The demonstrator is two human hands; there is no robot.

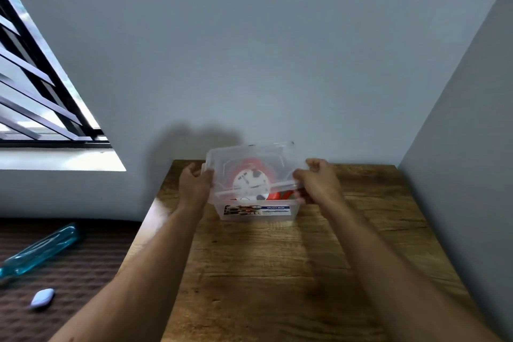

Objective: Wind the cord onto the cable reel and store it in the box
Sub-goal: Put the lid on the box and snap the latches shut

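Hands grip a clear lid (pixel 249 164) by its two ends, left hand (pixel 194 183) on the left edge, right hand (pixel 319 180) on the right, fingers curled around the rim. The lid is tilted over the box (pixel 258 212), which stands on the table (pixel 277 272) just below and between the hands. Through the lid shows the reel (pixel 251 184), white-faced with orange cord (pixel 280 196), inside the box.

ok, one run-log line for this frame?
stage: closing box | left hand: holds lid left edge | right hand: holds lid right edge | cable reel: inside box | lid: tilted, not seated
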